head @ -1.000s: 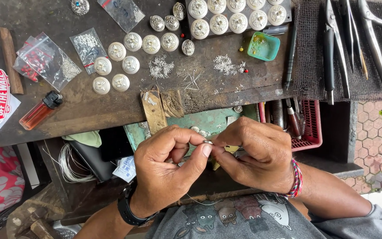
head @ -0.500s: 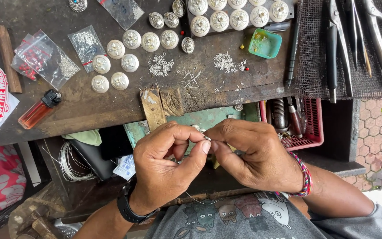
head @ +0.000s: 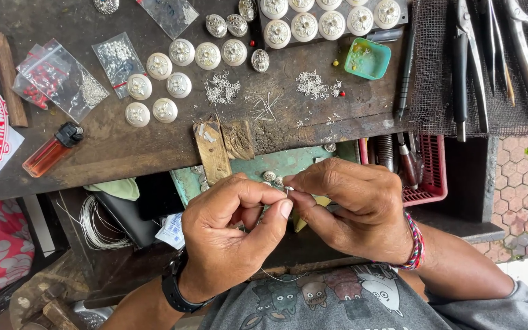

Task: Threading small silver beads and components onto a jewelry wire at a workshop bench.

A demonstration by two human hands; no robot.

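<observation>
I am pinching a tiny silver piece (head: 288,189) between the thumb and forefinger of my left hand (head: 230,241), fingers curled tight around it, while my right hand (head: 352,211) is closing its own fingertips on the same piece from the other side, so both hands are meeting just in front of my grey printed shirt (head: 337,299). The piece is too small to make out its shape; it is glinting like metal. Just beyond the hands, a worn green tray (head: 313,162) is holding a few small round silver bits. Beyond that, the tabletop (head: 123,146) is showing dark, scarred wood, with a notched wooden peg (head: 212,150) jutting over its near edge. Farther from the hands, loose heaps of fine silver rings (head: 221,90) are lying scattered, and domed, embossed silver buttons (head: 181,52) are sitting in rows. Left of the hands and farther off, an orange translucent lighter (head: 50,151) is resting; far right of the hands, steel pliers (head: 462,58) are lying on dark mesh.
</observation>
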